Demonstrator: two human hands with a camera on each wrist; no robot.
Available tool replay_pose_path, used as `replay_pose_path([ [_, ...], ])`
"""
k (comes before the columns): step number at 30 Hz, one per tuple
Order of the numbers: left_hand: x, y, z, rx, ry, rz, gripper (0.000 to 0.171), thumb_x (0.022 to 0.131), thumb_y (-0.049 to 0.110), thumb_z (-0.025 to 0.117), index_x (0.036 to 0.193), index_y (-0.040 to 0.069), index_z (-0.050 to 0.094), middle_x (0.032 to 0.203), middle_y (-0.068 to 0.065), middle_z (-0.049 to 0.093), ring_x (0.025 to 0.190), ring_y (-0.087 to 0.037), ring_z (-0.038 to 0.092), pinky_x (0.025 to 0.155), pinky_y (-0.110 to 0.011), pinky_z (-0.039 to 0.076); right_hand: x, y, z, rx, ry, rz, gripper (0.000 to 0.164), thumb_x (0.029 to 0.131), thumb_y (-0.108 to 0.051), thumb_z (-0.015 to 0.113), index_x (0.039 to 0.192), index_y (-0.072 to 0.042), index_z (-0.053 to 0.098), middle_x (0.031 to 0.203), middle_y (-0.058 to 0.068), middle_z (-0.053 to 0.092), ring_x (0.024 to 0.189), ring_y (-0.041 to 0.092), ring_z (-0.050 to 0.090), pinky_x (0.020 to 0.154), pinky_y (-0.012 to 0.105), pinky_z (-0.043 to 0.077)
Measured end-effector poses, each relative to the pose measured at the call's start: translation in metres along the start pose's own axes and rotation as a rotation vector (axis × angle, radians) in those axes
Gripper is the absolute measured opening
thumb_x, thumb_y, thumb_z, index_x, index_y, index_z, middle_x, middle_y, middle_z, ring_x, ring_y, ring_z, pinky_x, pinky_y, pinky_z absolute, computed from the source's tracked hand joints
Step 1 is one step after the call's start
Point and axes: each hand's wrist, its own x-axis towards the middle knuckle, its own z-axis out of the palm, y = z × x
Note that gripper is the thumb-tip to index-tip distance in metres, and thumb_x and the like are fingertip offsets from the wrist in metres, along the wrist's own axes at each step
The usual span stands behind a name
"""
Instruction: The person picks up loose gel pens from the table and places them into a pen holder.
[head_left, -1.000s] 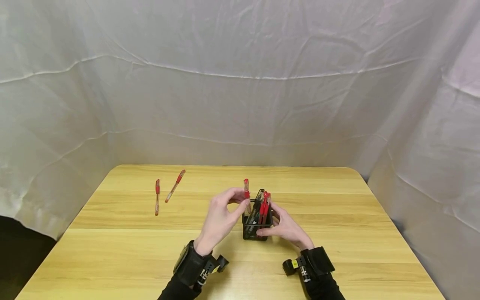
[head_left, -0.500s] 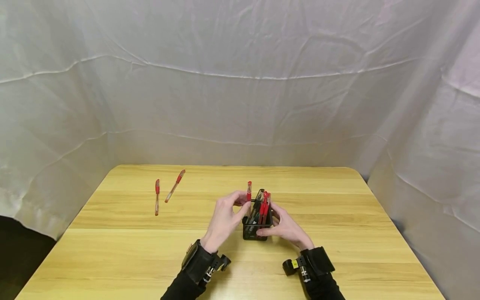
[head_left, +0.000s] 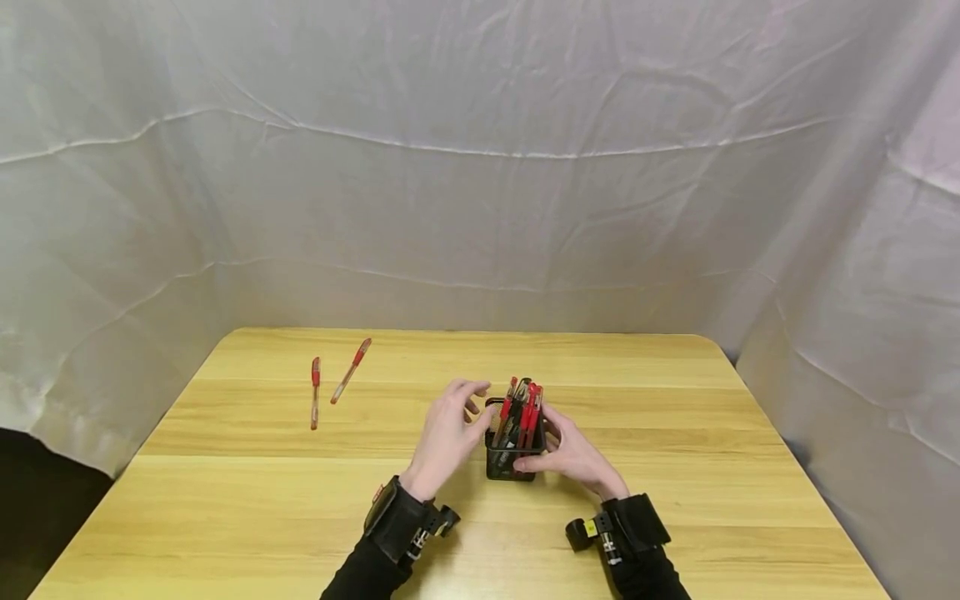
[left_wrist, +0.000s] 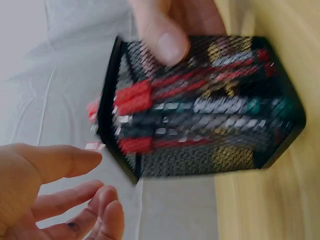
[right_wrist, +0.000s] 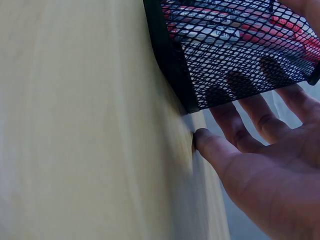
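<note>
A black mesh pen holder (head_left: 497,468) stands upright on the table, with several red and black pens inside. My right hand (head_left: 576,457) holds it at its right side, thumb on the front and the other fingers round the far side. My left hand (head_left: 446,432) is by the holder's left rim, fingers apart and nothing in them. A red-capped pen (head_left: 506,407) leans inside, near that hand. In the left wrist view the left hand (left_wrist: 60,195) is apart from the mesh wall (left_wrist: 200,162), while the thumb of the right hand (left_wrist: 167,42) presses on it.
Two red-capped clear pens lie at the table's far left: a near-straight pen (head_left: 315,393) and a slanted pen (head_left: 351,371). The wooden table (head_left: 225,517) ends at a grey cloth backdrop (head_left: 480,217).
The left hand has lowered the red pen into the holder and let it go. That pen now leans right against the others. The right hand has stayed on the holder.
</note>
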Motion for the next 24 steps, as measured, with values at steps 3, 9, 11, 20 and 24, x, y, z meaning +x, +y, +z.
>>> replay_pose_path([
  [3, 0.003, -0.010, -0.010, -0.002, 0.021, -0.046, 0.036, 0.093, 0.013, 0.068, 0.125, -0.001, 0.065, 0.113, -0.016, 0.068, 0.089, -0.026, 0.064, 0.072, -0.025, 0.053, 0.000, 0.000, 0.000, -0.016, 0.004, 0.012, 0.105, 0.077, -0.015, 0.087, 0.159, -0.007, 0.023, 0.168, 0.019, 0.013, 0.153, 0.047, 0.016, 0.123, 0.064, 0.018],
  [9, 0.005, -0.036, -0.032, 0.028, 0.057, -0.133, 0.037, 0.094, 0.014, 0.068, 0.128, 0.000, 0.064, 0.123, -0.020, 0.064, 0.101, -0.034, 0.063, 0.084, -0.043, 0.056, -0.002, 0.000, -0.001, -0.035, 0.011, 0.036, 0.110, 0.076, -0.015, 0.087, 0.160, -0.004, 0.016, 0.168, 0.021, 0.008, 0.153, 0.048, 0.015, 0.122, 0.063, 0.018],
  [11, 0.005, -0.042, -0.037, 0.017, 0.059, -0.151, 0.038, 0.094, 0.014, 0.068, 0.129, 0.000, 0.063, 0.127, -0.022, 0.062, 0.107, -0.038, 0.061, 0.088, -0.049, 0.055, -0.002, -0.001, -0.002, -0.033, 0.011, 0.035, 0.110, 0.076, -0.014, 0.087, 0.160, -0.004, 0.016, 0.168, 0.021, 0.007, 0.153, 0.048, 0.015, 0.122, 0.063, 0.018],
  [20, 0.006, -0.060, -0.052, 0.036, 0.001, -0.246, 0.048, 0.096, 0.019, 0.066, 0.138, -0.002, 0.056, 0.150, -0.028, 0.040, 0.138, -0.047, 0.042, 0.114, -0.063, 0.038, -0.003, 0.001, -0.003, -0.039, 0.013, 0.041, 0.112, 0.077, -0.015, 0.087, 0.160, -0.002, 0.013, 0.168, 0.022, 0.006, 0.153, 0.049, 0.013, 0.123, 0.063, 0.018],
  [24, 0.006, -0.072, -0.061, 0.029, -0.025, -0.292, 0.050, 0.097, 0.019, 0.064, 0.140, -0.003, 0.053, 0.152, -0.031, 0.035, 0.140, -0.050, 0.039, 0.115, -0.065, 0.036, -0.003, 0.001, -0.002, -0.036, 0.021, 0.049, 0.112, 0.077, -0.016, 0.087, 0.160, -0.002, 0.014, 0.168, 0.022, 0.007, 0.153, 0.048, 0.014, 0.123, 0.062, 0.019],
])
